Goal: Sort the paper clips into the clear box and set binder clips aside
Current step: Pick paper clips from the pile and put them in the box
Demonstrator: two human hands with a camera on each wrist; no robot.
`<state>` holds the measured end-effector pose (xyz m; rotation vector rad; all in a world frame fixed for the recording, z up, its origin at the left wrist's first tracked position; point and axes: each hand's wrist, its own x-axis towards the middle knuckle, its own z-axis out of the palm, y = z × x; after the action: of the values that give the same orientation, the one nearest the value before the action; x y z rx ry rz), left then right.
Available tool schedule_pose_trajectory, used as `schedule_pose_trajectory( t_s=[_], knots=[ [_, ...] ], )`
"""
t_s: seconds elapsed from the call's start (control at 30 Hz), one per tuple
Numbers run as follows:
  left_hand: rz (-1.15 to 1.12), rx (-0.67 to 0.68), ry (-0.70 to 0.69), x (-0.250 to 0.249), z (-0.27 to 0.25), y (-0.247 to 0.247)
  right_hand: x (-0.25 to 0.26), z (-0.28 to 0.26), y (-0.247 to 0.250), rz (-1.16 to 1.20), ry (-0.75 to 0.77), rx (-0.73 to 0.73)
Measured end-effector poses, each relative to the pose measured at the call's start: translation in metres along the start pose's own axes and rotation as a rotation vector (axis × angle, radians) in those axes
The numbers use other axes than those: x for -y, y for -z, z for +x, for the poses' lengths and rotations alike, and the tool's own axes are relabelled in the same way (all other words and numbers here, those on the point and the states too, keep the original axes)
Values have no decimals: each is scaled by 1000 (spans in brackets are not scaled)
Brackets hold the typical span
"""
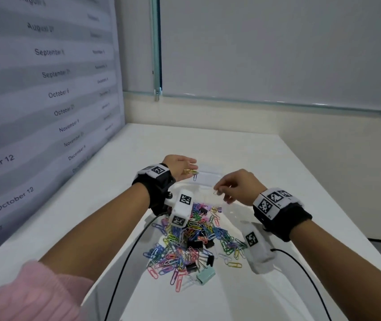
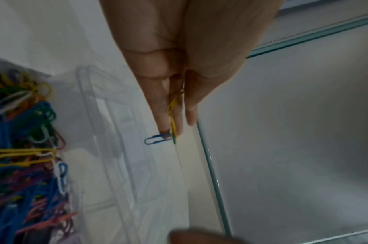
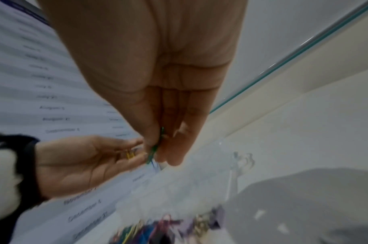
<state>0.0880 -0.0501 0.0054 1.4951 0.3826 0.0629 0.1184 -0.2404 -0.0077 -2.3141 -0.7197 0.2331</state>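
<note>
Mixed heap of coloured wire paper clips (image 1: 186,237) sat mid-table on the white table top (image 1: 266,158), black folding binder clips (image 1: 195,244) buried in it and one mint-green binder clip (image 1: 205,275) at the near edge. Clear plastic box (image 1: 208,178) stood just beyond the heap, between the hands. Left hand (image 1: 180,166) cupped palm-up, fingers lightly closed over a few yellow and blue clips (image 2: 172,113), one blue clip (image 2: 156,139) dangling off a fingertip above the box. Right hand (image 1: 235,185) pinched a single green clip (image 3: 155,147) between thumb and fingertips, near the box's right side. Judgement: clips are light, stiff, slick, and hook into each other, so expect chains; pinch one loop end. Binder clips heavier, best taken by the body. Box walls barely readable against the white, its contents unclear; wrist cameras hid part of the heap; right wrist view was blurred
</note>
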Motion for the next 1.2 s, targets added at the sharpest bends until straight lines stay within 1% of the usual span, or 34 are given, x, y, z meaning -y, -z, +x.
schedule_pose_trajectory(
  t_s=[0.1,0.2,0.3,0.4,0.47,0.5,0.6,0.7,0.8,0.9,1.0,1.13,1.2],
  knots=[
    [41,20,82,1,6,2,1,17,-1,49,-38,-98],
    [88,109,121,1,5,11,3,28,-6,15,-61,-103],
    [171,181,60,1,1,20,3,31,-8,-60,-42,-88],
    [328,193,-51,2,-8,23,1,24,-8,-121,-6,-76],
    [482,244,-120,5,-19,24,0,12,-9,-187,30,-28],
    [595,280,-155,9,-25,26,0,5,-11,-229,49,21],
    [933,339,-238,24,-42,31,3,-15,-20,-328,62,229],
    [1139,412,-176,37,-53,33,5,-24,-28,-412,32,360],
    [1292,495,-149,44,-53,33,9,-23,-35,-456,21,408],
    [1311,519,-172,46,-51,27,10,-19,-43,-404,47,398],
    [1315,519,-193,49,-48,20,6,-16,-47,-262,51,393],
    [1221,486,-207,48,-44,20,-1,-15,-42,-202,63,376],
    [1187,482,-244,49,-42,24,-5,-17,-37,-190,64,353]
  ],
)
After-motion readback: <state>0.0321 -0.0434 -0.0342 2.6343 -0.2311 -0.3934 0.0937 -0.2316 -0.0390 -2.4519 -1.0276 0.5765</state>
